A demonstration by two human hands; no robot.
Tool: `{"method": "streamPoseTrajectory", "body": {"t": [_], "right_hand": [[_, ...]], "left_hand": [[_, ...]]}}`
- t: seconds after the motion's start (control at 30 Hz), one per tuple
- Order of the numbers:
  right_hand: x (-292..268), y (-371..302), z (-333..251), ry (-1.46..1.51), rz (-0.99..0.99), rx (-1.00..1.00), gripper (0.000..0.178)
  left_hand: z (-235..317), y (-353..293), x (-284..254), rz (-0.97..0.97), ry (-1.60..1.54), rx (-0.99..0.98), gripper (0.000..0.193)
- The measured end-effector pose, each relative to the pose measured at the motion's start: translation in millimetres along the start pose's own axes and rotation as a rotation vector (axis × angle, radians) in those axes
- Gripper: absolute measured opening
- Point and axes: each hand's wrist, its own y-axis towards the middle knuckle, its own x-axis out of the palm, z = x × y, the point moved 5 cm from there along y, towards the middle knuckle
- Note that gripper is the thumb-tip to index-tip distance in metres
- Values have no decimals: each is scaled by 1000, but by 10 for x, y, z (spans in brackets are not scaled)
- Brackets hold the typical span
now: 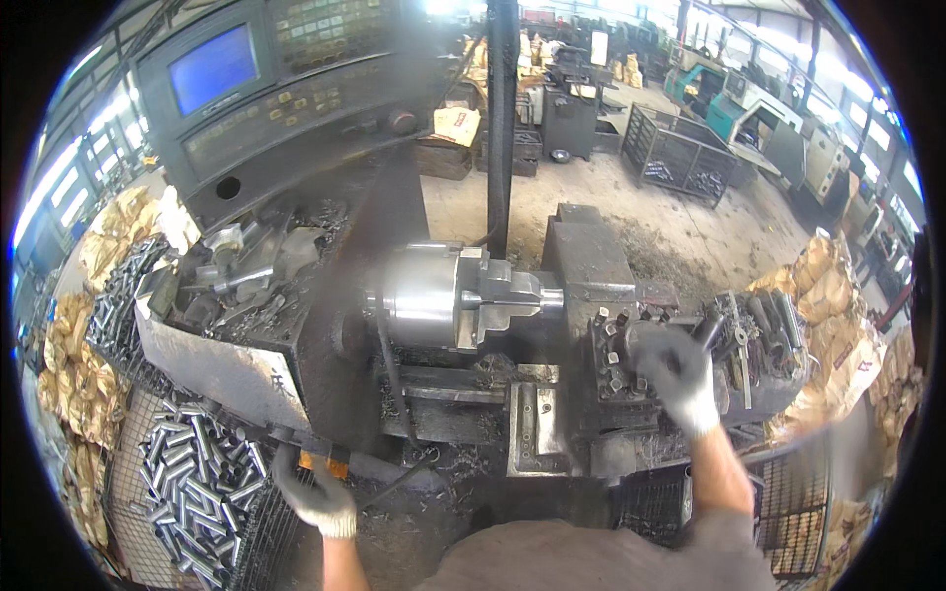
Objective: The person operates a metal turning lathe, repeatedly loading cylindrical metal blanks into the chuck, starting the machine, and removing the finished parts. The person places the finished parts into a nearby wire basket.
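Note:
My right hand [680,374], in a dark-stained glove with a white cuff, reaches over the lathe's tool post [613,364]. Its fingers curl at the handle on top, which the glove mostly covers. My left hand [317,500], gloved alike, is low by the front corner of the headstock, beside an orange patch [325,465]. Thumb and fingers stand apart there, and nothing shows between them. Between the hands, the steel chuck [424,295] has its stepped jaws [501,295] around a short bright metal piece [552,300].
A wire basket [123,492] of cut metal tubes [197,492] stands at the lower left. The control panel [212,74] rises at upper left. Tools and rods [778,325] lie right of the tool post, near brown paper sacks [833,335]. A dark post [501,128] stands behind the chuck.

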Motion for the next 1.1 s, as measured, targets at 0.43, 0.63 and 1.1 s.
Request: {"method": "streamPoseTrajectory", "body": {"t": [0.43,0.63,1.1], "right_hand": [[586,-1358,438,138,-317,450,22],[911,-1507,640,170,-367,329,31],[4495,-3268,-271,185,-1521,-59,26]], "left_hand": [[1925,3106,2873,-332,247,308,87],[2044,2058,2351,-380,-76,285,60],[342,-7115,-5627,-153,1550,-1331,28]]}}
